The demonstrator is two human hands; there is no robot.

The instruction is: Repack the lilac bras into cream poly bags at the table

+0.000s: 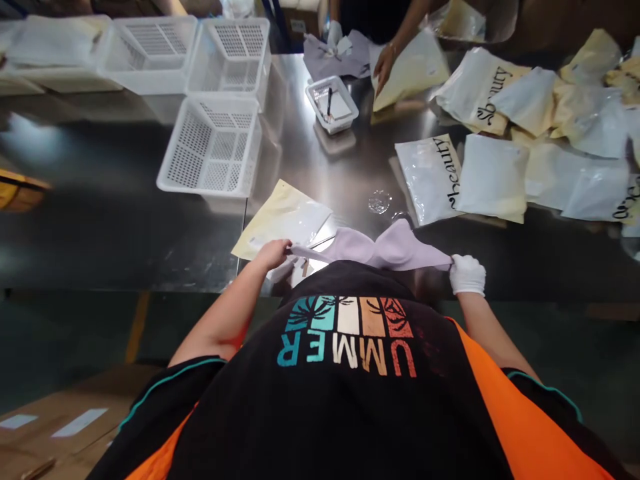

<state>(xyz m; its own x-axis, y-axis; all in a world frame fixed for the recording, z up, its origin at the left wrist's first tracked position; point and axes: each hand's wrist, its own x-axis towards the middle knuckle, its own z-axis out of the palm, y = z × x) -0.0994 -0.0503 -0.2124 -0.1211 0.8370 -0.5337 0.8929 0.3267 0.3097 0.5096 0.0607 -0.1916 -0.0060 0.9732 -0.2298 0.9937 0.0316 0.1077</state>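
Note:
A pale lilac bra (380,248) is stretched flat at the near edge of the steel table (125,220). My left hand (273,253), bare, is closed on its left strap end. My right hand (467,275), in a white glove, is closed on its right end. A cream and clear plastic bag (283,220) lies just beyond my left hand, partly under the bra. My black and orange shirt fills the lower part of the view.
Three white perforated baskets (213,143) stand at the back left. A small tray with a pen (333,105) sits mid-table. Several packed "beauty" bags (500,173) pile up on the right. Across the table another person's hand (384,65) presses on a cream bag beside lilac fabric (333,57).

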